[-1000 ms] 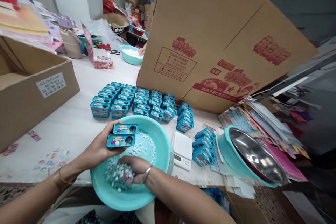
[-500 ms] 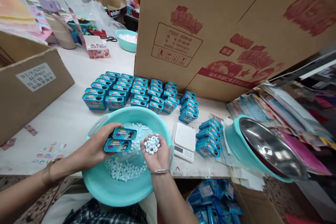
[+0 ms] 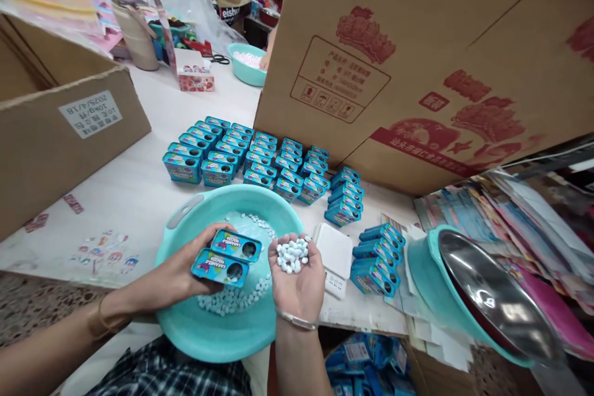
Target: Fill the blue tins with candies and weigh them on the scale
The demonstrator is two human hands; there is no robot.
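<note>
My left hand [image 3: 183, 269] is closed around two blue candy tins [image 3: 223, 266], held side by side with their printed tops and round dark openings facing up. Cupped palm-up, my right hand [image 3: 299, 288] carries a heap of pale blue-white candies [image 3: 292, 255]. Both hands are over a turquoise basin [image 3: 218, 340], in which many more loose candies [image 3: 227, 301] lie. To the right of my right hand, partly covered by it, is a white scale [image 3: 333, 250]. Beyond the basin, rows of blue tins [image 3: 217, 172] stand on the table.
A large cardboard carton [image 3: 343, 74] walls off the back. An open cardboard box [image 3: 74, 142] sits at left. At right, a steel bowl [image 3: 492, 284] rests in another turquoise basin [image 3: 424, 266]. More blue packs [image 3: 362, 365] fill a box below the table. Another person's hand [image 3: 266, 60] touches the far basin [image 3: 248, 74].
The view has shifted, so most things sit farther right. My right hand, with its candies, has moved right toward the scale. Another person's hand has appeared at the far basin.
</note>
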